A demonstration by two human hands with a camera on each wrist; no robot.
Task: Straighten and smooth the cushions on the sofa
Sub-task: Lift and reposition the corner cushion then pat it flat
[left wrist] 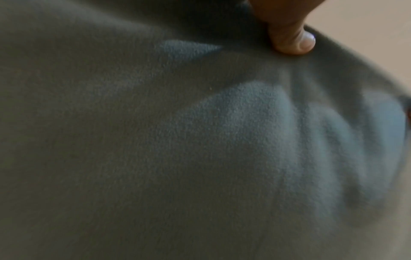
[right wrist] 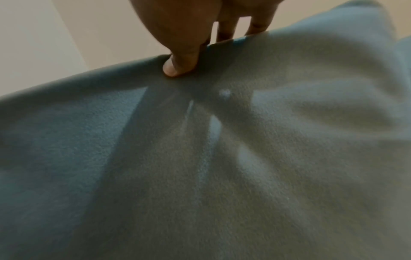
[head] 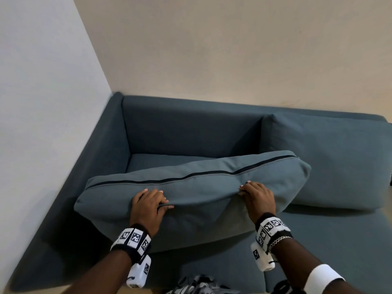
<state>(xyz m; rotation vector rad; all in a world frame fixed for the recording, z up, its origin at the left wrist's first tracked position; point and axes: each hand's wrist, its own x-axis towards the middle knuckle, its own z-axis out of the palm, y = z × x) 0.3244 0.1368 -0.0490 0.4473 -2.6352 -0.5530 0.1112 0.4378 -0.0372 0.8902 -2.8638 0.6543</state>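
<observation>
A long blue-grey cushion with a dark zipper along its top is held up off the sofa seat, tilted over the left seat. My left hand grips the cushion's near edge, fingers over the top and thumb under a fold. My right hand grips the same edge further right. In the left wrist view the thumb presses into the cushion fabric. The right wrist view shows my thumb pinching the cushion fabric into radiating creases. A second back cushion leans against the sofa back on the right.
The sofa stands in a room corner, its left armrest against a white wall. A beige wall rises behind it. The backrest behind the left seat is bare. Some grey patterned fabric lies at the front edge.
</observation>
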